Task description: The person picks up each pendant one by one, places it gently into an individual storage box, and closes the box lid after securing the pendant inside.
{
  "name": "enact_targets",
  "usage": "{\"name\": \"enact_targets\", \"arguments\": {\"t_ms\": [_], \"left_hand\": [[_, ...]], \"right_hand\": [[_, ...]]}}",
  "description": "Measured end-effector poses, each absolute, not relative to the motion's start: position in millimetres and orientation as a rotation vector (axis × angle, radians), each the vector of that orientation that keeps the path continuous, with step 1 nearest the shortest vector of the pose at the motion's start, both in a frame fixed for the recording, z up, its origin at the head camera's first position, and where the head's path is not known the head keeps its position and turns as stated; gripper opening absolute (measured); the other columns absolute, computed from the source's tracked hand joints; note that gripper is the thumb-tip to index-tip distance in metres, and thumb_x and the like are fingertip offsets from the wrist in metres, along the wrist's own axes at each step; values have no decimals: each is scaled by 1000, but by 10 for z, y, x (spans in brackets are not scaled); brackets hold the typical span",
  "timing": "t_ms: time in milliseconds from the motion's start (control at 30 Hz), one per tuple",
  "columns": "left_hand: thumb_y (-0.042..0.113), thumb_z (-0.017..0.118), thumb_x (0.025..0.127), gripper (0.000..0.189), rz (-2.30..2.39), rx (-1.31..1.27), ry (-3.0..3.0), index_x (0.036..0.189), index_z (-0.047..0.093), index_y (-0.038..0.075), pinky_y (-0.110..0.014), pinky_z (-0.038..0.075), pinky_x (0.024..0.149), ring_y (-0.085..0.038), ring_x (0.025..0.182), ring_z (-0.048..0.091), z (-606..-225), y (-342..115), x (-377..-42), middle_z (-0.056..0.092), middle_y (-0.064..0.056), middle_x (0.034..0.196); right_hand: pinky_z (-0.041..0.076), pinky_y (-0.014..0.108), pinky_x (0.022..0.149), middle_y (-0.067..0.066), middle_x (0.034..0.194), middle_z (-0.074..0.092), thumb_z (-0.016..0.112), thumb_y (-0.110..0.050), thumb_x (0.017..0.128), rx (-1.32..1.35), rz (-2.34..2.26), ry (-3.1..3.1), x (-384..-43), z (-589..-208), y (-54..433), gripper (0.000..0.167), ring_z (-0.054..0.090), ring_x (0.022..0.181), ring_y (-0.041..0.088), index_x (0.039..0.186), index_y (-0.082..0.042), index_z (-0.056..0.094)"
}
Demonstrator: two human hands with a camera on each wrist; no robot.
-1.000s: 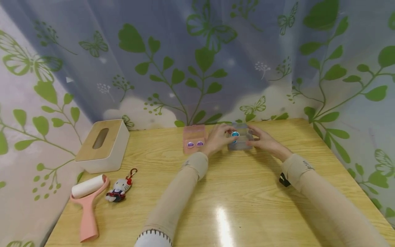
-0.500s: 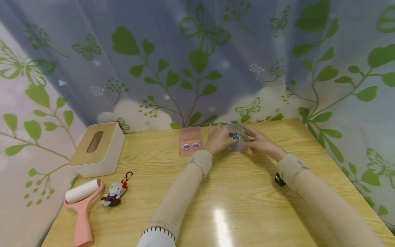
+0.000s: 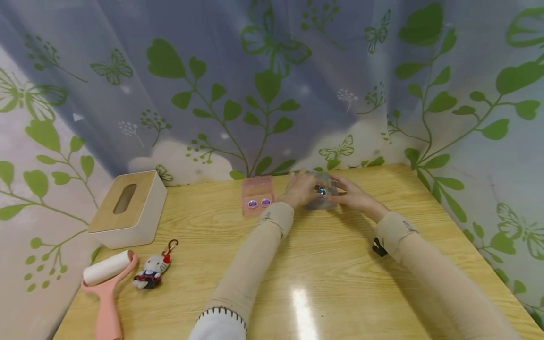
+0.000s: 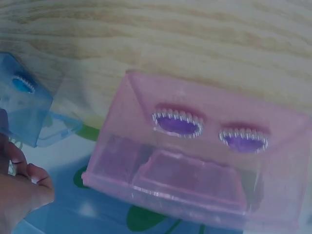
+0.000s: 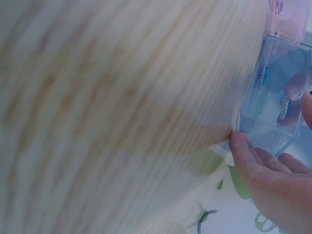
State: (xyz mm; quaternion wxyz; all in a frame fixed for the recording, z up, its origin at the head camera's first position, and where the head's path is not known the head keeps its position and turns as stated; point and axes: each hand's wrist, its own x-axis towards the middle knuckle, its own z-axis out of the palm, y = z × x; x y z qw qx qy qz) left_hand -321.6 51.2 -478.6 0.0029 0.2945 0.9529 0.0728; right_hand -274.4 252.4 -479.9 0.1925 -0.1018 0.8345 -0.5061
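At the table's back edge stands an open, clear bluish plastic box [image 3: 316, 205]. My right hand [image 3: 356, 196] grips its right side, thumb in front and fingers behind. Over the box, my left hand [image 3: 301, 189] pinches a blue gem with a silver beaded rim [image 3: 321, 191]. The right wrist view shows that gem [image 5: 285, 108] by the fingertips, and a second blue gem [image 5: 263, 75] in the box. Left of it lies an open pink box [image 4: 195, 195] holding two purple gems [image 4: 176, 123] with beaded rims. My left fingers partly hide the bluish box.
A white tissue box [image 3: 140, 222] with a wooden lid stands at the back left. In front of it lie a pink-handled lint roller [image 3: 109, 295] and a cat doll keychain [image 3: 149, 271]. A leaf-patterned curtain [image 3: 272, 108] hangs along the back edge.
My left hand has brought the blue gem slightly lower, toward the bluish box. The right hand keeps its grip on the box. The head view has shifted a little.
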Motion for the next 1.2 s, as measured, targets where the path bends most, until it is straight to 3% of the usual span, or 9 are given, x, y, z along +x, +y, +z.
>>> {"name": "enact_targets", "arguments": {"t_ms": [333,567,700,867,1033,1133,1200], "left_hand": [[44,74,97,35,397,846,2955,130,75,35,-47,43,108,-16,114,57,-4888,438,-3220,76,13,117],[27,67,105,25,907,736,2924,126,76,18,-36,55,102,-17,113,66,-4852,318,-3220,75,0,120],[24,60,109,28,1267,564,2817,131,72,12,-34,58,99,-20,117,64,-4846,227,-3195,69,-5,128],[25,52,112,33,1666,184,2634,137,64,8,-40,56,107,-29,126,62,-4806,163,-3155,64,-13,137],[34,42,114,49,1755,-77,2448,150,52,4,-46,44,124,-35,143,54,-4732,140,-3105,57,-19,152],[39,37,114,56,1792,-141,2305,156,46,2,-48,48,119,-35,131,59,-4729,144,-3077,59,-23,144],[39,38,115,57,1855,-154,2212,156,46,0,-43,56,106,-29,105,65,-4743,153,-3070,63,-21,123]], "right_hand": [[33,72,123,27,176,3,60,-17,108,-310,-1434,2314,-2740,-4872,2433,86,19,157,58,171,-12,0],[31,70,124,29,175,7,61,-16,108,-293,-1394,2356,-2757,-4839,2432,87,16,160,53,170,-10,1],[31,69,125,32,173,11,59,-21,109,-268,-1369,2393,-2784,-4752,2466,86,20,158,55,170,-8,-1],[30,66,127,33,173,13,48,-37,113,-178,-1466,2389,-2874,-4591,2488,83,23,158,52,169,-6,-5],[25,62,131,27,176,7,35,-50,113,-122,-1545,2333,-2994,-4518,2457,82,21,160,49,169,-6,-6],[22,61,132,25,177,3,30,-52,113,-105,-1539,2306,-3045,-4515,2418,80,17,161,51,169,-5,-4],[21,61,133,26,176,2,28,-52,113,-99,-1536,2290,-3066,-4518,2390,80,15,161,52,169,-4,-4]]}}
